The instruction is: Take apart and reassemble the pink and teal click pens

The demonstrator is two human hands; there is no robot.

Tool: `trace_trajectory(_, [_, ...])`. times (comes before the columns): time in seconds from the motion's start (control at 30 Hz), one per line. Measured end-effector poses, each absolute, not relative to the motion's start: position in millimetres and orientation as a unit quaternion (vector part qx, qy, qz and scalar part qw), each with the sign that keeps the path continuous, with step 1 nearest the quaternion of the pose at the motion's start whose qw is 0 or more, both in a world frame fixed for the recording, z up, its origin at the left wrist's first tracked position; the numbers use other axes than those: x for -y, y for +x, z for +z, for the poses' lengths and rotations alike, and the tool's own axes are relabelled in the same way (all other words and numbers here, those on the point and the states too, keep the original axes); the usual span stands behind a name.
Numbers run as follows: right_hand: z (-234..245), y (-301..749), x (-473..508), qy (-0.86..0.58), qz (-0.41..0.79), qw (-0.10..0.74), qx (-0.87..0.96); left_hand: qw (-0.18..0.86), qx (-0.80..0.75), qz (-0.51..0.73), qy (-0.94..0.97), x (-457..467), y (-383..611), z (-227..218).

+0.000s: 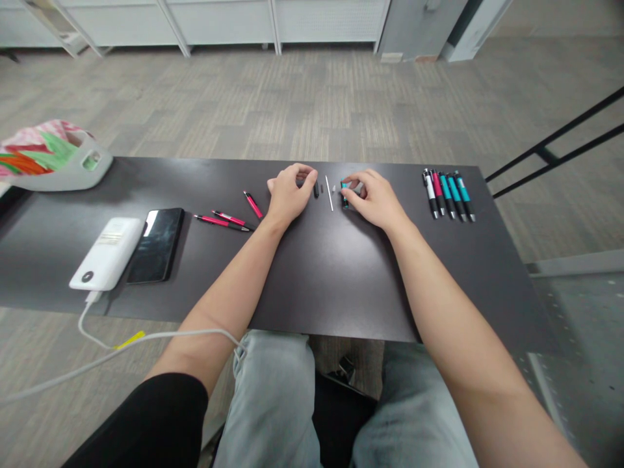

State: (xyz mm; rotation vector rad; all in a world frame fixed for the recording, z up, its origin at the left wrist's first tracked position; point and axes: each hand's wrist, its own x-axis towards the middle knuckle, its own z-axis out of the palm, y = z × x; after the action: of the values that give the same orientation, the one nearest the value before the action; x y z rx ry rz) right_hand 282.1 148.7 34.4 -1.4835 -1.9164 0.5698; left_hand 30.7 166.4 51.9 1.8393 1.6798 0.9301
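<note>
1. Pen parts (330, 199) are what this is about: from my remote seat I see them loose between the two hands, near the middle of the worktop's (316, 279) far edge.
2. At the worktop's far left corner I have a pale container (86, 170) with colourful stuff in it; nearer the front edge, a white power bank (107, 250) on a cable (185, 334), with a black phone (156, 246) just beside it.
3. Next come three red pens (220, 223), one running close to the left wrist.
4. My left hand (294, 190) is curled, thumb and fingers near together by a dark barrel piece (316, 190); I can't make out whether they grip anything.
5. Then lie a small dark bit (322, 189), a thin refill (329, 193) and a small pale piece (334, 189).
6. My right hand (365, 192) has its thumb and finger at a teal piece (345, 203); I can't tell how firmly, if at all, they clamp it.
7. Near the far right corner, five pens (447, 195) stand in a row, lying side by side.
8. I judge the step in hand to be handling one pen's separate parts; the next move calls for a light, aligned fingertip pinch, since such slim pieces could roll.
</note>
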Motion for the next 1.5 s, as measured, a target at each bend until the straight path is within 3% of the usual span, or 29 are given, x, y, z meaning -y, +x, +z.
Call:
trace_trajectory(0.43, [27, 285, -150, -0.546, 0.201, 0.322, 0.747, 0.237, -0.611, 0.347, 0.671, -166, 30, 54])
trace_trajectory(0.77, [9, 290, -162, -0.562, 0.192, 0.349, 0.725, 0.261, -0.551, 0.523, 0.596, -189, 19, 24])
trace_trajectory(1.03, [17, 286, -157, -0.6, 0.165, 0.331, 0.709, 0.296, -0.532, 0.596, 0.524, -212, 15, 16])
trace_trajectory(1.23, [31, 272, -144, -0.621, 0.138, 0.259, 0.727, 0.313, -0.527, 0.584, 0.532, -212, 15, 18])
trace_trajectory(1.5, [42, 269, -138, -0.672, 0.121, 0.235, 0.692, 0.165, -0.531, 0.394, 0.732, -171, 36, 25])
